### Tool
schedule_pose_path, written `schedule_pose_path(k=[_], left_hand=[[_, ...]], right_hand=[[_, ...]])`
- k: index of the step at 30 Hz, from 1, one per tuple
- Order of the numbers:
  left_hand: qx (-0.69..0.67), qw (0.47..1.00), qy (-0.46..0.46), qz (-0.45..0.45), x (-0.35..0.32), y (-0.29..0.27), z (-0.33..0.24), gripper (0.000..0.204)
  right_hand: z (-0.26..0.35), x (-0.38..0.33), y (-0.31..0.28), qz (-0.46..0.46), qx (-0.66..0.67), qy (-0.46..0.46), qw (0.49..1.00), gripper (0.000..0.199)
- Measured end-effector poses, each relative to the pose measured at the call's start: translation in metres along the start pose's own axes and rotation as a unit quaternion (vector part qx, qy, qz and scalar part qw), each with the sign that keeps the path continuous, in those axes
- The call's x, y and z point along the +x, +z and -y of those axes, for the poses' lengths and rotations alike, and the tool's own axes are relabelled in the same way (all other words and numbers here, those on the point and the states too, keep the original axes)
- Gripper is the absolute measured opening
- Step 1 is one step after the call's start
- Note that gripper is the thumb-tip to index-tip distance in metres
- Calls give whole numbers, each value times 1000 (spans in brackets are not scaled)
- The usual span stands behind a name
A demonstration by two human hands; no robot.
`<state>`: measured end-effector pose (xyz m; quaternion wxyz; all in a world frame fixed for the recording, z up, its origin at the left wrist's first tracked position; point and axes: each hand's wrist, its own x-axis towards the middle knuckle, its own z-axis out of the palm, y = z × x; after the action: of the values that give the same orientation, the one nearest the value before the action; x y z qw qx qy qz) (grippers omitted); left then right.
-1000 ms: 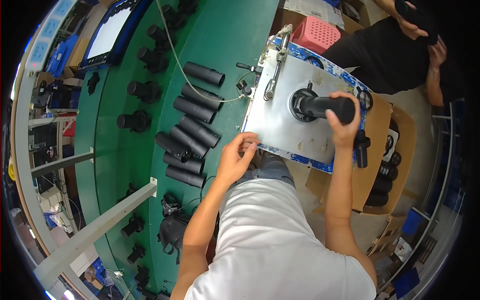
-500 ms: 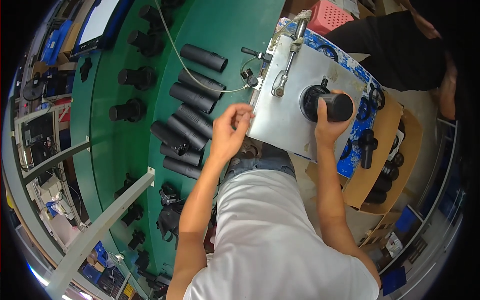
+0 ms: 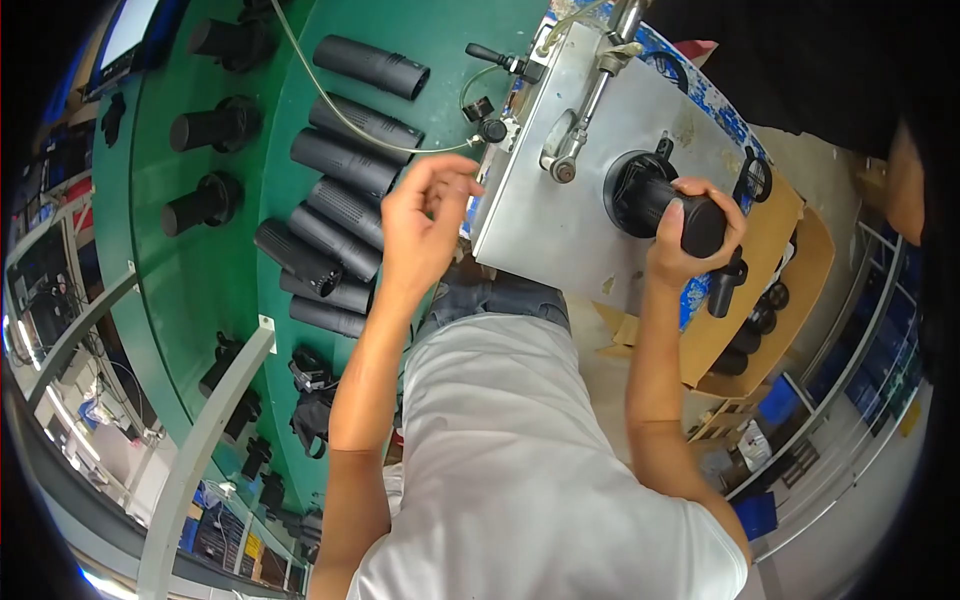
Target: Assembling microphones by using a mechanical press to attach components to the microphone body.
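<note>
My right hand (image 3: 695, 235) is wrapped round the free end of a black cylinder (image 3: 705, 226). This cylinder joins a round black flange (image 3: 632, 190) with a small lug, which sits on a bare metal plate (image 3: 560, 225). The cylinder's end leans toward me and to the right. My left hand (image 3: 430, 215) hovers by the plate's left edge, its fingers loosely curled and apart, with nothing seen in it. Beyond it, a rod with a ring end (image 3: 563, 168) is mounted on the plate, and a black hand lever (image 3: 500, 58) stands at the plate's left side.
Several ribbed black tubes (image 3: 372, 66) lie on the green bench at left. Farther left stand black flanged cylinders (image 3: 203, 204). A cardboard box (image 3: 785, 305) of black parts is at right. Another person (image 3: 800, 65) stands at upper right. A grey metal bar (image 3: 205, 430) crosses the lower left.
The whole view has shifted. My right hand remains on the cylinder, whose end now sits farther right of its flange. My left hand stays near the plate's edge, slightly more raised.
</note>
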<state>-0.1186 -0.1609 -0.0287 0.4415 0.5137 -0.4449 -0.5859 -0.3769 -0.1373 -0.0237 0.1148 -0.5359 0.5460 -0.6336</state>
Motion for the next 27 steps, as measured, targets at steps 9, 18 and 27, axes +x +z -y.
schedule_pose_path(k=[9, 18, 27], left_hand=[[264, 955, 131, 31, 87, 9, -4, 22], [513, 841, 162, 59, 146, 34, 31, 31], [477, 866, 113, 105, 147, 18, 18, 37]], right_hand=[[-18, 8, -15, 146, 138, 34, 979, 44], [-19, 6, -9, 88, 124, 11, 988, 43], [-20, 4, -4, 78, 128, 14, 989, 42]])
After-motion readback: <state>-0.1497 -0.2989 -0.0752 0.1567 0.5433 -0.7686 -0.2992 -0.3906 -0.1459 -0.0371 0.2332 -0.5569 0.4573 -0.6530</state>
